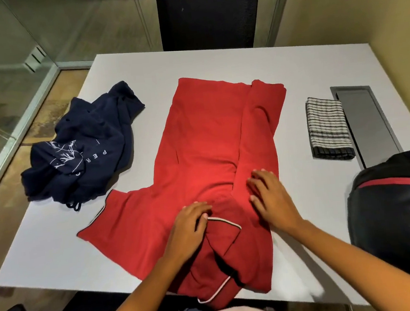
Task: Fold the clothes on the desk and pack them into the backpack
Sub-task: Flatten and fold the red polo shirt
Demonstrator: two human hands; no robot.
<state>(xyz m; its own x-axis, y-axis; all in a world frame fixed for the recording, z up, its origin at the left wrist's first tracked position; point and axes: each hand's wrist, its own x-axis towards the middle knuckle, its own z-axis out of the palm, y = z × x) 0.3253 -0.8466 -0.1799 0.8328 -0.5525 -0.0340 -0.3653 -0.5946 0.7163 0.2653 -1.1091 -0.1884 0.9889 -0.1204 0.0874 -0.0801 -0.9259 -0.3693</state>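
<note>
Left grip (191, 221) & right grip (267, 194) both lie flat, fingers apart, clamped on nothing, pressing the red shirt (205, 142) by its collar; shirt lies mid-bench (214, 59), its right side folded in. Left of the shirt: crumpled navy top (90, 146); right of it: folded checked cloth (327, 128), w/ the backpack (399, 211) nearer-right. Risk, imo: collar end seems to overhang the bench edge, so pulling the spread left sleeve (105, 227) across w/o a palm pinning could drag the fold loose

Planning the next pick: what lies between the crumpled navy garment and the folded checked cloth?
The red shirt, partly folded, fills that stretch; the left hand and right hand rest on it. The head view shows it.
</note>
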